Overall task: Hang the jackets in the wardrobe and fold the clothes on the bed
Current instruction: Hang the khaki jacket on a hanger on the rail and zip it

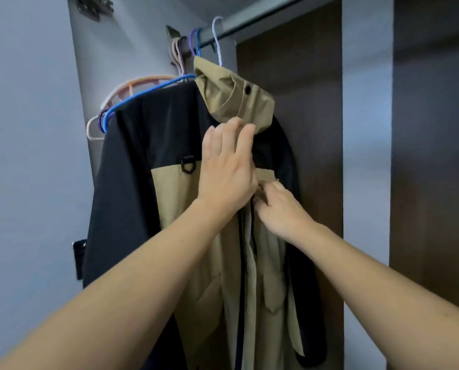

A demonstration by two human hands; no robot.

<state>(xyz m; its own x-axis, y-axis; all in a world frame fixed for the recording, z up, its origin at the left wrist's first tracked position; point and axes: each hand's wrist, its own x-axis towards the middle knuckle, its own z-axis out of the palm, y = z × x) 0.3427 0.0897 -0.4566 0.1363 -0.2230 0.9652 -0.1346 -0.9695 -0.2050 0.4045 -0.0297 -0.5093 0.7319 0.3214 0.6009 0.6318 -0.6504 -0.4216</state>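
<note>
A black and khaki hooded jacket [148,161] hangs from the wardrobe rail [252,18] on a white hanger [217,36]. Its front hangs partly apart below the chest. My left hand [227,166] lies over the chest of the jacket, its fingertips curled onto the khaki cloth just under the hood [231,94]. Lower and to the right, my right hand [279,209] pinches the khaki front edge beside the black zip line.
Several spare hangers [132,94], blue, purple, orange and white, hang bunched at the rail's left end against the grey wardrobe side panel [36,156]. Dark brown back panels [316,102] show behind and to the right of the jacket.
</note>
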